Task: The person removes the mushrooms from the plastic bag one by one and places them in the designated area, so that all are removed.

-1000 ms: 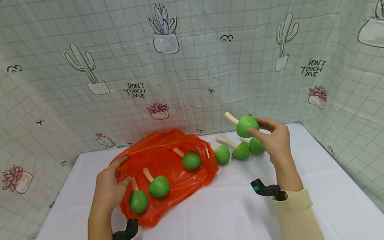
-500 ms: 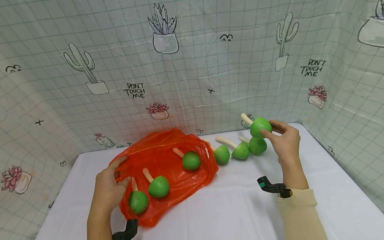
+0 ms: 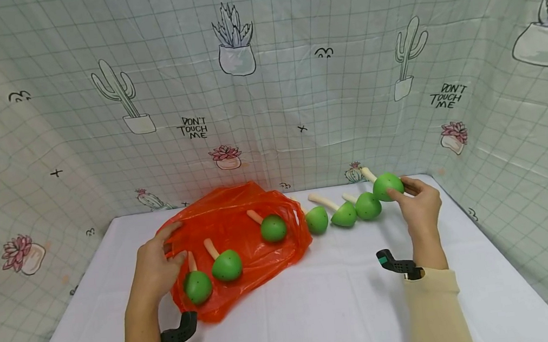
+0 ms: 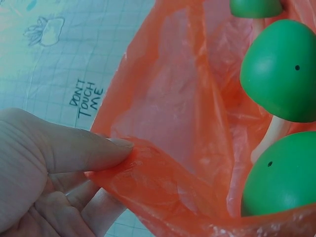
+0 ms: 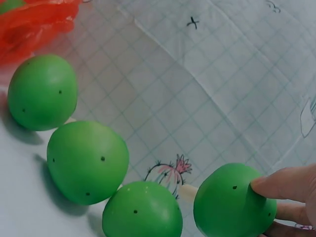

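Observation:
My left hand (image 3: 154, 268) pinches the left edge of a red plastic bag (image 3: 248, 268), thumb on the inner side and fingers behind the film, as the left wrist view shows. Inside the bag lie three green toy mushrooms with pale stems, one at the back (image 3: 273, 228), one in the middle (image 3: 227, 266) and one near the hand (image 3: 198, 287). My right hand (image 3: 420, 204) pinches another green toy mushroom (image 3: 387, 187) by its cap, thumb in front, stem pointing up and left. It is at the right end of a row of three toy mushrooms (image 3: 343, 215).
The row lies on the white tabletop (image 3: 324, 302), from the bag's right side toward my right hand. A printed grid curtain (image 3: 268, 101) hangs behind the table and along both sides.
My right hand has moved right and a little down with its toy mushroom, now to the right of the row instead of above it. The left hand and the bag stay put.

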A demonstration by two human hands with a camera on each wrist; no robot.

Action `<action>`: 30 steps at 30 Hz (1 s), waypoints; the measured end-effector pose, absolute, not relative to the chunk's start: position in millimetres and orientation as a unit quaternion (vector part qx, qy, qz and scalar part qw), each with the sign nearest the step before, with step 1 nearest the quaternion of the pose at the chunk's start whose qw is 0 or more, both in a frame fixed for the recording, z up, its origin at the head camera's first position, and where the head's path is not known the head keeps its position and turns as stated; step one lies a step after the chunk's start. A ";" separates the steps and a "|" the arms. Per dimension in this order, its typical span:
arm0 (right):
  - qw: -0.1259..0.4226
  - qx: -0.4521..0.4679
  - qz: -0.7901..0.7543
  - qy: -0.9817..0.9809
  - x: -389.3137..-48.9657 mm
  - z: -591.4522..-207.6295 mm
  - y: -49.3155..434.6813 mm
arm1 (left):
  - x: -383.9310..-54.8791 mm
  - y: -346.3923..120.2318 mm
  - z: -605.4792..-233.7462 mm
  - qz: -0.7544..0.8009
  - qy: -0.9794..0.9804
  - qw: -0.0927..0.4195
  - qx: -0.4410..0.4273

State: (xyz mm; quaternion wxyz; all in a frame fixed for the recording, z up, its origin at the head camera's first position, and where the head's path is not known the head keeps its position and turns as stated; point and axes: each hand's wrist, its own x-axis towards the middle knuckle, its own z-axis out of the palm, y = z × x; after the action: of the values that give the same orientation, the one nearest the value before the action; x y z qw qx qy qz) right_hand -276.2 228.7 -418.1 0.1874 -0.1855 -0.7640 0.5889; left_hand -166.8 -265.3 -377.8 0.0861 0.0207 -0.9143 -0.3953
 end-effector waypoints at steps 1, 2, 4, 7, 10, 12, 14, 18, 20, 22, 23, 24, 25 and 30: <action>0.186 -0.188 0.589 -0.764 -276.8 -419.3 229.8 | -166.8 -265.3 -377.9 -0.396 -0.914 0.087 0.022; 0.185 -0.190 0.589 -0.764 -277.5 -420.6 231.1 | -166.6 -265.1 -377.8 -0.397 -0.914 0.086 0.023; 0.184 -0.193 0.587 -0.764 -278.0 -422.6 233.1 | -166.1 -264.7 -377.3 -0.398 -0.913 0.085 0.024; 0.183 -0.199 0.587 -0.763 -278.8 -426.5 235.9 | -165.9 -264.5 -377.1 -0.397 -0.913 0.088 0.023; 0.178 -0.208 0.585 -0.764 -280.2 -430.8 238.4 | -166.1 -264.6 -377.6 -0.396 -0.913 0.092 0.021; 0.173 -0.217 0.585 -0.762 -281.4 -433.8 240.3 | -166.4 -264.8 -378.0 -0.396 -0.913 0.094 0.019; 0.169 -0.224 0.585 -0.761 -282.3 -436.6 242.4 | -166.8 -264.7 -378.4 -0.396 -0.913 0.093 0.020; 0.164 -0.232 0.584 -0.760 -283.5 -441.3 245.8 | -167.3 -264.1 -378.3 -0.398 -0.913 0.087 0.022; 0.159 -0.233 0.584 -0.761 -283.9 -443.5 247.0 | -167.5 -263.6 -377.9 -0.400 -0.913 0.084 0.025; 0.156 -0.234 0.586 -0.760 -284.3 -445.6 247.5 | -167.4 -263.3 -377.5 -0.401 -0.912 0.079 0.028; 0.152 -0.235 0.585 -0.761 -284.3 -446.5 247.7 | -167.4 -263.1 -377.4 -0.401 -0.912 0.078 0.029; 0.150 -0.236 0.585 -0.761 -284.5 -447.4 247.6 | -167.5 -263.1 -377.3 -0.401 -0.912 0.076 0.030; 0.148 -0.236 0.587 -0.760 -284.7 -448.4 247.5 | -167.6 -263.0 -377.2 -0.402 -0.912 0.075 0.031; 0.146 -0.235 0.593 -0.756 -285.0 -451.9 246.7 | -168.0 -263.0 -377.7 -0.403 -0.912 0.072 0.034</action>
State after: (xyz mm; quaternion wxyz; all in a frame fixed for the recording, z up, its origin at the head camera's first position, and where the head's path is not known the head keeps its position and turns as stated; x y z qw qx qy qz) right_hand -285.0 246.7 -451.9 0.1455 -0.2352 -0.7564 0.5928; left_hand -168.0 -263.0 -377.7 0.0715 0.0336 -0.9116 -0.4034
